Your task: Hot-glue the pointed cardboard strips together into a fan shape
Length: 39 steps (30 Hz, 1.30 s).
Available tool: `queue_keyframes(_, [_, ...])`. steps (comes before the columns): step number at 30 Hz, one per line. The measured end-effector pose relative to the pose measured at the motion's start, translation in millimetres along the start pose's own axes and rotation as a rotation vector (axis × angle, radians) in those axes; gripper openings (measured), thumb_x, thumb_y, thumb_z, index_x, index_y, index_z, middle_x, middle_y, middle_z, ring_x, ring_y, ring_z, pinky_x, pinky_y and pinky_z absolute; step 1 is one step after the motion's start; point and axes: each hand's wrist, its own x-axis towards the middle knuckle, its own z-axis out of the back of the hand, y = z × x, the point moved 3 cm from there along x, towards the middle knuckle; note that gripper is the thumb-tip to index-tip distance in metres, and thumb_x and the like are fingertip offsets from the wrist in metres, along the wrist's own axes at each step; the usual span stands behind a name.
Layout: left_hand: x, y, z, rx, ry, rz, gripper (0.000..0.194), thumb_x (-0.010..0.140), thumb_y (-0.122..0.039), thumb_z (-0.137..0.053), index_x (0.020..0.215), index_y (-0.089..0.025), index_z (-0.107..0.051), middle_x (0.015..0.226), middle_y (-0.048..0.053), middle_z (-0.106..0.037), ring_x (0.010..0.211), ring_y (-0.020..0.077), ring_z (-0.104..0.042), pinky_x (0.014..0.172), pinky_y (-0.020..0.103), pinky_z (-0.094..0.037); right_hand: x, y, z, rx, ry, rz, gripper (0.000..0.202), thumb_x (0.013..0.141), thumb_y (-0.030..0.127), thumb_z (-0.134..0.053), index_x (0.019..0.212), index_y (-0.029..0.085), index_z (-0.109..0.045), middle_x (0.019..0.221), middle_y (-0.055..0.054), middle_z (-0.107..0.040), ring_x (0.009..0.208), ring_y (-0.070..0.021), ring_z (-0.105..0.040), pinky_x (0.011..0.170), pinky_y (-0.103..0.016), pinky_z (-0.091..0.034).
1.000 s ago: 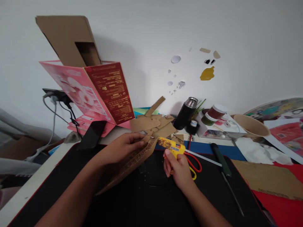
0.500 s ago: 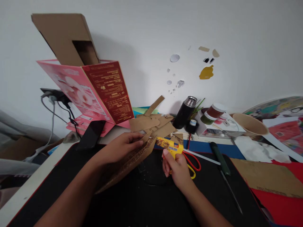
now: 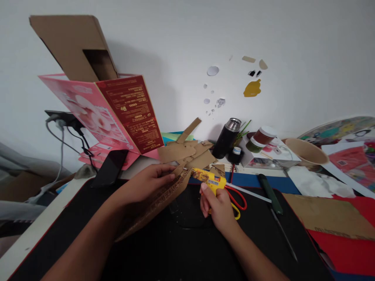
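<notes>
My right hand (image 3: 218, 207) is closed round the handle of a yellow hot glue gun (image 3: 208, 178), with a long white glue stick (image 3: 249, 191) out of its back. The gun's nozzle meets the upper edge of a bent piece of cardboard (image 3: 158, 208). My left hand (image 3: 149, 182) grips that piece from the left, its thumb and fingers near the top edge. The cardboard stands tilted over the black mat (image 3: 187, 249). Behind the gun lie scissors (image 3: 236, 203) with red and yellow handles, their blades hidden. Cardboard scraps (image 3: 181, 152) are piled just beyond my hands.
A pink and red box (image 3: 129, 117) and a phone (image 3: 110, 168) are at the left. A black flask (image 3: 227, 138) and paint jars (image 3: 262, 138) stand at the back. To the right lie a green-handled pointed tool (image 3: 271, 195) and a flat cardboard sheet (image 3: 328, 216).
The view has shifted slightly, so everything sits a little further left. Both hands keep their hold, with the glue gun's nozzle still at the cardboard's edge.
</notes>
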Motion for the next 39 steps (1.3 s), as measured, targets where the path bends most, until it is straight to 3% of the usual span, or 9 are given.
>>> queue_keyframes(26, [0.6, 0.4, -0.4, 0.024, -0.017, 0.009, 0.037, 0.096, -0.045, -0.058, 0.126, -0.028, -0.072, 0.131, 0.005, -0.072, 0.121, 0.0284, -0.063, 0.108, 0.049, -0.046, -0.6, 3.1, 0.4, -0.025, -0.018, 0.005, 0.065, 0.085, 0.073, -0.062, 0.048, 0.021, -0.051, 0.032, 0.002, -0.042, 0.031, -0.0099, -0.042, 0.041, -0.025, -0.032])
queue_keyframes(33, [0.5, -3.1, 0.4, 0.043, -0.033, 0.003, 0.037, 0.096, -0.047, -0.057, 0.119, -0.024, -0.074, 0.123, 0.007, -0.075, 0.115, 0.0288, -0.066, 0.105, 0.046, -0.048, -0.7, 2.3, -0.9, -0.030, -0.010, 0.000, 0.067, 0.084, 0.074, -0.062, 0.044, 0.022, -0.047, 0.032, 0.003, -0.040, 0.031, -0.0097, -0.041, 0.041, -0.025, -0.032])
queue_keyframes(39, [0.8, -1.9, -0.6, 0.031, -0.038, 0.026, 0.036, 0.094, -0.048, -0.060, 0.118, -0.026, -0.075, 0.121, 0.006, -0.076, 0.116, 0.0294, -0.066, 0.102, 0.045, -0.050, -0.4, 1.5, 0.0, -0.012, -0.022, 0.002, 0.062, 0.083, 0.074, -0.063, 0.053, 0.020, -0.054, 0.032, 0.004, -0.041, 0.030, -0.0103, -0.042, 0.039, -0.025, -0.031])
